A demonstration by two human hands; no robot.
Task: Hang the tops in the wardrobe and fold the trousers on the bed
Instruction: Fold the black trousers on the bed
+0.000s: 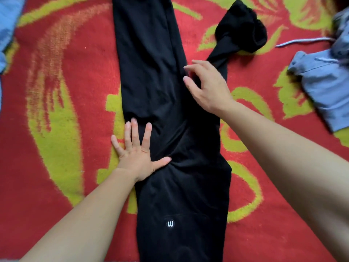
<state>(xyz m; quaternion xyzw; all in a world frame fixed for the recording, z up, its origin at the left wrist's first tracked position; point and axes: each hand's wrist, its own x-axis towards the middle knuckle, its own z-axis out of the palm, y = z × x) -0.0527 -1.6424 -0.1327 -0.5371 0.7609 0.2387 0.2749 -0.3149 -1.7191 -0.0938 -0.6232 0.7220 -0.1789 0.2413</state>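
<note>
Black trousers point(151, 63), plain, with a small white ringed logo point(170, 223). Blanket point(79, 59) is red with big yellow-green leaf shapes and orange streaks. Light blue garment point(324, 87) at right, white drawstring point(302, 41). Blue fabric point(7, 25) at left edge.

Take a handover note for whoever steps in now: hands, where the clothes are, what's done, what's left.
Left hand open, pressing flat on the black trousers.
Right hand open, fingers loosely curled over the trousers, gripping nothing.
Trousers lie lengthwise on the red blanket, one leg straight, the other bunched off to the right.
Done: trousers spread, not folded.
Left: align legs, fold; then the blue-grey garment at right and the blue garment at left.
</note>
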